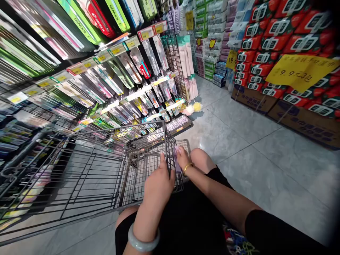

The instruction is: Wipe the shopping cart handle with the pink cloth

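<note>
My left hand [158, 182], with a pale bangle at the wrist, is at the end of a grey wire shopping cart [91, 166]. Its index finger points forward inside the end rail and its thumb lies on the outer side, so the rail runs into the grip between them. The other fingers are curled out of sight. Just to the right, my right hand [183, 157], wearing a gold bracelet, is closed around a small light-purple packet [177, 161]. That packet stands upright against the outside of the cart's end; my fingers partly cover it.
A rack of packaged goods [117, 81] with price-tag strips rises beyond the cart. Stacked red packs [281, 32] on brown cartons [300, 120] stand to the right, with a yellow price sign [300, 71]. Grey floor tiles [255, 156] lie between them. My knees are against the cart.
</note>
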### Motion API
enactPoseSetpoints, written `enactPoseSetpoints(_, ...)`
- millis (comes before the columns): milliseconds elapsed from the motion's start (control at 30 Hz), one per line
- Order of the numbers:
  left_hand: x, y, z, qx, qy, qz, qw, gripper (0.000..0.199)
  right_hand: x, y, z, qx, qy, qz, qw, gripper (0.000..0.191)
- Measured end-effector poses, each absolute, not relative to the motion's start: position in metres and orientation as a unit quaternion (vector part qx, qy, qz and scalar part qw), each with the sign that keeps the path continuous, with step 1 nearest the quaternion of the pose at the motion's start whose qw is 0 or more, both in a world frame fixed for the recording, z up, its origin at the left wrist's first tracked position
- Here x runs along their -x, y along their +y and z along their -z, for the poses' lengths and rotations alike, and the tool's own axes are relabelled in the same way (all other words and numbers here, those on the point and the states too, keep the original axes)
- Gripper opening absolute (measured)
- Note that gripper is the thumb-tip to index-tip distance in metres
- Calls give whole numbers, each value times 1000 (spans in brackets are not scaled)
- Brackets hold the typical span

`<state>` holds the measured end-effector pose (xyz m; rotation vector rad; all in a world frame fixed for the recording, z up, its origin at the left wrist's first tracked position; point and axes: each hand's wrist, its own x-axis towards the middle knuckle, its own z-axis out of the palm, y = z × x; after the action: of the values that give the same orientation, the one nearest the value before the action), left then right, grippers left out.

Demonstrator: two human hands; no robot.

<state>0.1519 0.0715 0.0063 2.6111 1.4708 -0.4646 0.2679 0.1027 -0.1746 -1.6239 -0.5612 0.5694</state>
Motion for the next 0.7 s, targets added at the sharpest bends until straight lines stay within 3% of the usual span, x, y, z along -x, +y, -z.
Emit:
enactPoseSetpoints(267, -153, 72, 5, -849, 501, 145, 85, 70, -264, 98, 127, 629, -364, -177, 664, 26)
enactPoseSetpoints(367, -151, 71, 5, -853, 498, 123, 93, 71, -283, 115, 147, 686, -316, -229, 614, 32)
enactPoseSetpoints(533, -148, 72, 3, -861, 485, 111, 104, 69, -272, 100, 193, 729, -258, -288, 565, 26)
enactPoseSetpoints(700, -145, 74, 5, -863, 481, 112, 104, 69, -258, 89, 151, 664, -314, -222, 642, 31)
